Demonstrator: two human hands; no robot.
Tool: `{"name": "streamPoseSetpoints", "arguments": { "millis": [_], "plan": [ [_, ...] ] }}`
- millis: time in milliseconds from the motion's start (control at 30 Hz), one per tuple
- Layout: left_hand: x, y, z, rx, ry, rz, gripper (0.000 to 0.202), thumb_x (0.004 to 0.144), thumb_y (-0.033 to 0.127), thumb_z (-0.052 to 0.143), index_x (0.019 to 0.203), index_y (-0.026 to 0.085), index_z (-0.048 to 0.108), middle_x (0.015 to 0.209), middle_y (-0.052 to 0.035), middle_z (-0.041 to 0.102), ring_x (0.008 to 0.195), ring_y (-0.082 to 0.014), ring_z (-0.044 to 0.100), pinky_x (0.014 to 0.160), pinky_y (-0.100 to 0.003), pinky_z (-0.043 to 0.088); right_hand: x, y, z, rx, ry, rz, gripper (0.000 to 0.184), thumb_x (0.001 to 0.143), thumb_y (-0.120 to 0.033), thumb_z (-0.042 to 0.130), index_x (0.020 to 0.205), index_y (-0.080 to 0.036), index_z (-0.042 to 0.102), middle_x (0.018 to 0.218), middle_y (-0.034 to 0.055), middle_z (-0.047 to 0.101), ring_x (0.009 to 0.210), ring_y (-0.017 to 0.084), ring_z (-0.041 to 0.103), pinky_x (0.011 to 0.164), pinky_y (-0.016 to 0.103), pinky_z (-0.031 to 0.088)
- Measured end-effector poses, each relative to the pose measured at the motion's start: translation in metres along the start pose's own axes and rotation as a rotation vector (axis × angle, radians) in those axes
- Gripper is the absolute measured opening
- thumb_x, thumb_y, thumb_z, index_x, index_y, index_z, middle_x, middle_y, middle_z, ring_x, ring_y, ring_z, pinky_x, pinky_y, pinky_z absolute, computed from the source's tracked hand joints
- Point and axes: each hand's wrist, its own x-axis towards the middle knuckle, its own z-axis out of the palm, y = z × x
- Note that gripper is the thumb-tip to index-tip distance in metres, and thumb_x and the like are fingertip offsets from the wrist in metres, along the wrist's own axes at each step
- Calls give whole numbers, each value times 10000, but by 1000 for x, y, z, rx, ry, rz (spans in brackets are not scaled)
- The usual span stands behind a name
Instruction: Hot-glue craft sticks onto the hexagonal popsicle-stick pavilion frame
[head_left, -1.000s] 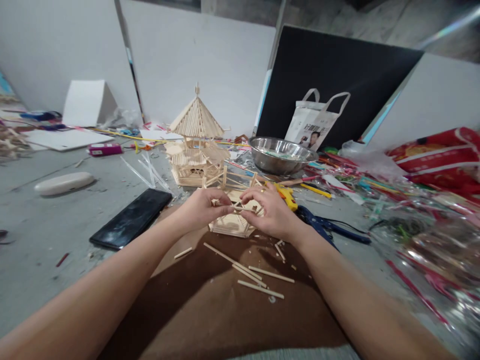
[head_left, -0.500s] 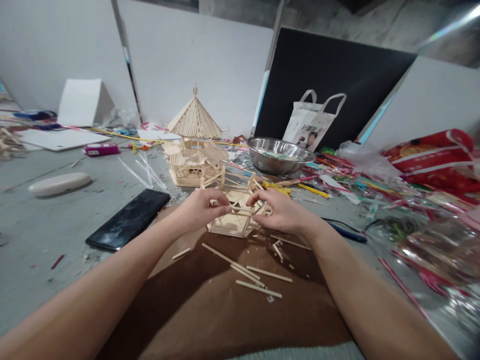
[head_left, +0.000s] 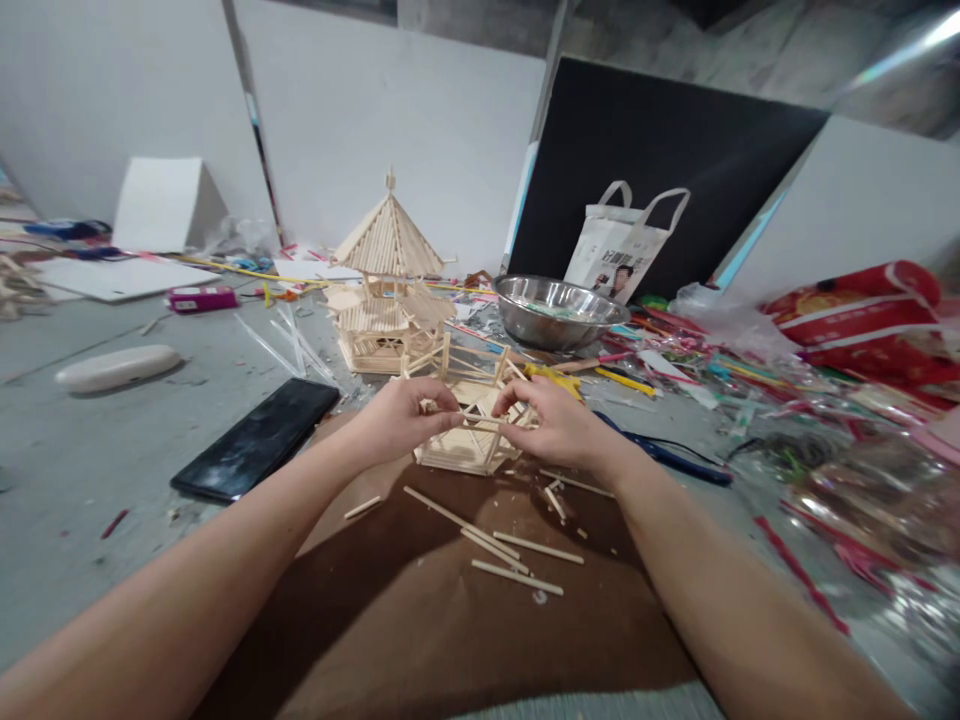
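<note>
A thin wooden stick (head_left: 481, 419) lies level between my hands at the near side of an unfinished wooden model frame (head_left: 454, 457). Its left end is pinched in my left hand (head_left: 409, 418), between thumb and fingers. My right hand (head_left: 551, 420) has its thumb and fingertips closed at the other end, hiding part of the frame's right side. The frame has a many-sided base with upright posts. Just behind it stands a finished-looking wooden pavilion model (head_left: 390, 240) with a pointed roof. Several loose sticks (head_left: 517, 577) lie on the brown sheet (head_left: 420, 640) in front.
Left of the frame lies a black phone (head_left: 256, 440), with a white case (head_left: 118, 369) farther left. Blue-handled pliers (head_left: 679, 457) rest beside my right forearm. Behind are a steel bowl (head_left: 559, 315) and yellow-handled tool (head_left: 555, 379). Scraps and plastic crowd the right.
My right hand has shifted slightly left along the stick, its thumb and fingers closing at the right end. More of the blue pliers shows. My left hand stays nearly still.
</note>
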Motion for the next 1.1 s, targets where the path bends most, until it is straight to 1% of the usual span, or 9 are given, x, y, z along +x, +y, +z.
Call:
{"name": "streamPoseSetpoints", "arguments": {
  "millis": [167,467,667,900,1100],
  "plan": [
    [0,0,0,5,-8,-2,202,706,335,499,719,150,580,689,-2,594,603,-92,495,563,-205,374,2,-2,-2,14,2,-19,61,690,-184,495,728,-182,543,744,4,609,725,136,521,692,267,365],
    [0,0,0,-2,-18,-2,204,704,335,504,717,147,584,683,-6,591,596,-93,488,560,-206,363,2,-4,2,-11,30,-6,44,669,-175,503,702,-184,529,714,-4,598,703,133,508,685,270,345],
    [0,0,0,-1,-25,-3,209,704,342,500,714,149,580,689,-1,586,589,-91,484,560,-206,364,1,-7,0,-24,5,-2,55,671,-177,499,720,-186,524,730,-2,592,713,137,496,688,273,336],
    [0,0,0,-7,-21,-2,202,706,328,501,721,142,579,677,1,581,586,-86,476,555,-199,358,-2,-7,-3,-35,-31,29,144,654,-210,532,798,-202,526,770,7,570,746,154,474,679,274,336],
    [1,-1,0,-6,-22,-5,202,705,326,501,720,141,581,676,4,581,586,-85,477,566,-202,360,0,-8,-4,-6,-44,14,86,699,-208,490,775,-186,524,778,8,581,751,143,483,715,279,317]
  ]
}}
